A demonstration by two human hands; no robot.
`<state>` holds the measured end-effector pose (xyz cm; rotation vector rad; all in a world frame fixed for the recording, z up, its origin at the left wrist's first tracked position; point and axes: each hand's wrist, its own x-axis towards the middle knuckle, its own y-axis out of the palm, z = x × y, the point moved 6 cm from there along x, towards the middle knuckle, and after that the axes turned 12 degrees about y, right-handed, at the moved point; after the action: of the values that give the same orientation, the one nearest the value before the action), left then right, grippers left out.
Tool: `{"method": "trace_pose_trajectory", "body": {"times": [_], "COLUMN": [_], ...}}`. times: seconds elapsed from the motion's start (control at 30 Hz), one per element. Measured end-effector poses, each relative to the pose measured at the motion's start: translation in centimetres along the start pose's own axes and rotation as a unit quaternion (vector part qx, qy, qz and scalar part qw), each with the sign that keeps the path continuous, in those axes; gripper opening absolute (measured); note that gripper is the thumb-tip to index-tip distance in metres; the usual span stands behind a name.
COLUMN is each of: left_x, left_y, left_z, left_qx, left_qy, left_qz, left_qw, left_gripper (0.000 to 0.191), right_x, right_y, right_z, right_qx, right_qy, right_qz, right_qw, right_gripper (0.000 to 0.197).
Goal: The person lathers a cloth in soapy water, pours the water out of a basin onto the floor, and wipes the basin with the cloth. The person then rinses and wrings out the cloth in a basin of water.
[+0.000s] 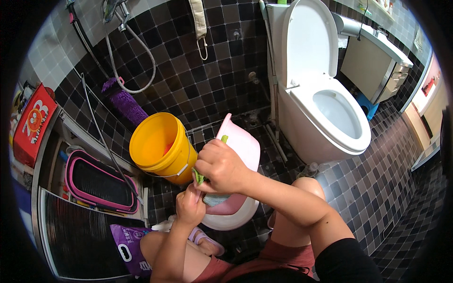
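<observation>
My right hand (221, 166) is closed in a fist around a green cloth (200, 177), whose bits stick out above and below the fingers. Just below it my left hand (190, 205) grips a twisted, pinkish strip that seems to be part of the same cloth; the join is hidden. Both fists are over a pink plastic basin (247, 145) with a pale lower rim (233, 226), on the floor between my legs. A grey-blue cloth (216, 199) lies in the basin, partly covered by my right hand.
Left of the basin stands a yellow bucket (170, 162) with something red inside. A folded black and pink tub (101, 182) rests on the cabinet shelf, and a purple bag (129, 244) stands by my left leg. The toilet (318, 116) is to the right, beside a squeegee pole (274, 88).
</observation>
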<state>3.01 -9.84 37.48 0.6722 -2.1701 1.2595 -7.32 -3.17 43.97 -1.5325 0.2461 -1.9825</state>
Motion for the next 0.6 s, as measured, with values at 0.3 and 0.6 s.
{"method": "trace_pose_trajectory", "body": {"times": [0.3, 0.6], "left_x": [-1.3, -2.2], "left_y": [-0.6, -0.9], "left_z": [-1.0, -0.6], "left_qx": [0.009, 0.026], "left_qy": [0.08, 0.034], "left_qz": [0.0, -0.037], "left_qw": [0.997, 0.998], "left_gripper": [0.009, 0.015], "right_x": [1.1, -1.6], "right_y": [-3.9, -4.3], "right_z": [-11.6, -18.9], "right_qx": [0.136, 0.094], "right_qy": [0.353, 0.547], "right_qz": [-0.109, -0.076], "right_qw": [0.919, 0.828], "right_gripper": [0.02, 0.037]}}
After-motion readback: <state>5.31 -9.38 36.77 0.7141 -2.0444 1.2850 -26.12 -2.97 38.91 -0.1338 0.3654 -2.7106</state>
